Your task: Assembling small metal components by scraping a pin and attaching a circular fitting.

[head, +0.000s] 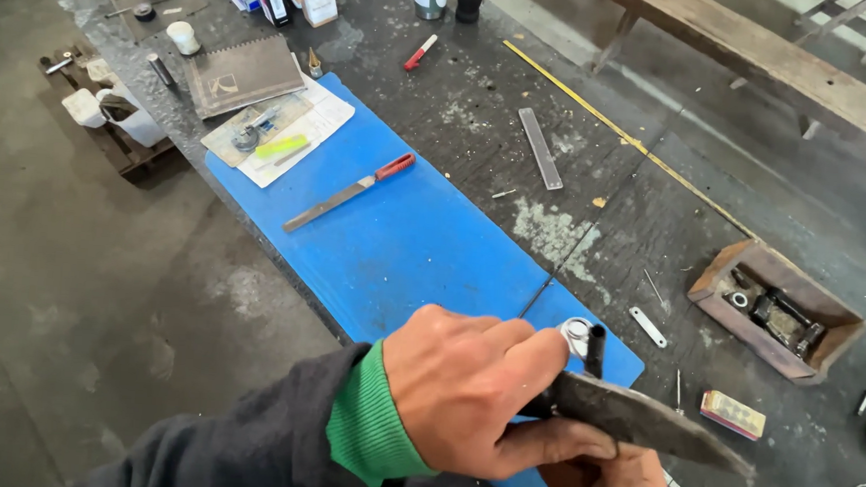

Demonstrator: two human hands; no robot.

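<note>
Blue mat (pixel 423 243) on the table (pixel 598 173) is slick, and with your left hand (pixel 469 391) clenched on the dark file (pixel 643 419) over the small black tube (pixel 596 349) — right hand (pixel 629 486) gripping below — a slip could skin your knuckles.

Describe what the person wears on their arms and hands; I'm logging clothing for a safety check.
Both hands are bare, no gloves. The left hand comes out of a dark grey outer sleeve with a bright green ribbed knit cuff at the wrist. The right hand is mostly cut off by the frame edge; only a sliver of green shows at its wrist.
</note>
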